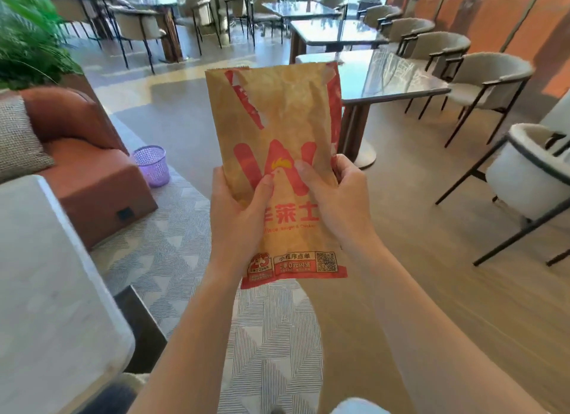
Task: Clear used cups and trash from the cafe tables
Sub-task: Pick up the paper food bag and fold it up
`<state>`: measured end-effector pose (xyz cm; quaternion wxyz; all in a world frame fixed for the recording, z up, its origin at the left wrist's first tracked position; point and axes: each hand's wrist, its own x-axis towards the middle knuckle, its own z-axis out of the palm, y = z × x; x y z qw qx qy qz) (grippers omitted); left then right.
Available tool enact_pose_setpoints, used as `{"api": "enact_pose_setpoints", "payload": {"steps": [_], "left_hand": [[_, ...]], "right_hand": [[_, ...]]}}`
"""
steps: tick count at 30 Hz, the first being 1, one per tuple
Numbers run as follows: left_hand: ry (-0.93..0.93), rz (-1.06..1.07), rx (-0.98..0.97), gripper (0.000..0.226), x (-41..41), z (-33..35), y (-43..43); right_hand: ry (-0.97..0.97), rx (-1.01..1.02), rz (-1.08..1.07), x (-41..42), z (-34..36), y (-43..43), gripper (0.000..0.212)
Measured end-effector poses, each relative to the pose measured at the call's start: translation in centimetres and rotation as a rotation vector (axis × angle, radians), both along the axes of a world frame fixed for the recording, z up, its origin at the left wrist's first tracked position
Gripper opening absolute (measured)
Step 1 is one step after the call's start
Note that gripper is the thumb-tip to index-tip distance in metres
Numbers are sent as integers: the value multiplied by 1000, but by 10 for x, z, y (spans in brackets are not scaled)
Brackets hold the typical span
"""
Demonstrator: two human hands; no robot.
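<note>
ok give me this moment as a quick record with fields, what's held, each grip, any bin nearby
held: paper bag, upright, red print
left grip: holds the bag's left side, thumb on the front
right grip: holds the bag's right side, thumb on the front
bin: purple mesh basket on the floor beside the orange sofa
tables: dark tables with pale chairs, ahead and right

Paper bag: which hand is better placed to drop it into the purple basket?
Left, probably. The left hand grips the paper bag on the side nearer the purple basket, standing on the floor to the left.
</note>
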<state>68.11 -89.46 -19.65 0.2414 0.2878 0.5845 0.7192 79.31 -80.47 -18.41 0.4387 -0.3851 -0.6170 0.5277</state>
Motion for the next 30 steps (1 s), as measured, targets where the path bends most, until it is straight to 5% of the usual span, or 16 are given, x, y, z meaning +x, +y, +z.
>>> {"api": "enact_pose_setpoints", "payload": {"steps": [17,30], "left_hand": [[122,343,-64,21,-181,2,297],[169,733,-146,30,-385,-40,360]], "right_hand": [[37,10,358,-221,-13,341,34],[5,-50,733,-468,-49,432,29]]}}
